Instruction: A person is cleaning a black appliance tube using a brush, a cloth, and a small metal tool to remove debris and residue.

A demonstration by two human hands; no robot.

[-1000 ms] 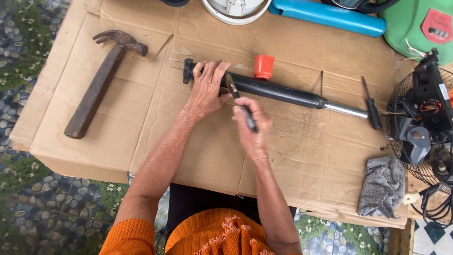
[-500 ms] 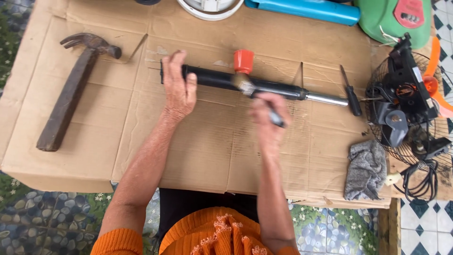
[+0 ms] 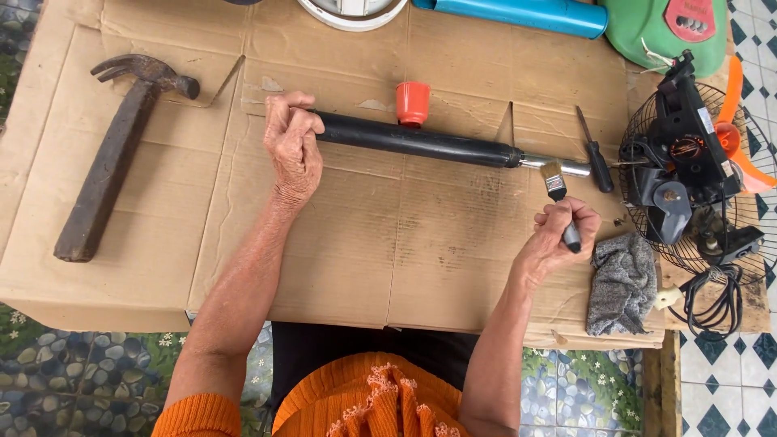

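A long black tube (image 3: 421, 144) with a bare metal rod end (image 3: 558, 166) lies across the cardboard sheet (image 3: 388, 259). My left hand (image 3: 291, 150) is closed over the tube's left end. My right hand (image 3: 558, 235) grips a small paintbrush (image 3: 558, 198) by its dark handle, bristles pointing up at the metal rod end. A small orange cup (image 3: 413, 103) stands just behind the tube. A black-handled screwdriver (image 3: 595, 154) lies by the rod's tip.
A rusty claw hammer (image 3: 117, 154) lies at the left. A grey rag (image 3: 622, 283) sits at the right, beside a dismantled fan motor (image 3: 680, 162) in its wire guard. A blue tube (image 3: 518, 12), a green housing (image 3: 672, 32) and a white round part (image 3: 352, 12) line the far edge.
My right hand has carried the brush from the tube's middle rightward to its metal end. My left hand has stayed on the left end.
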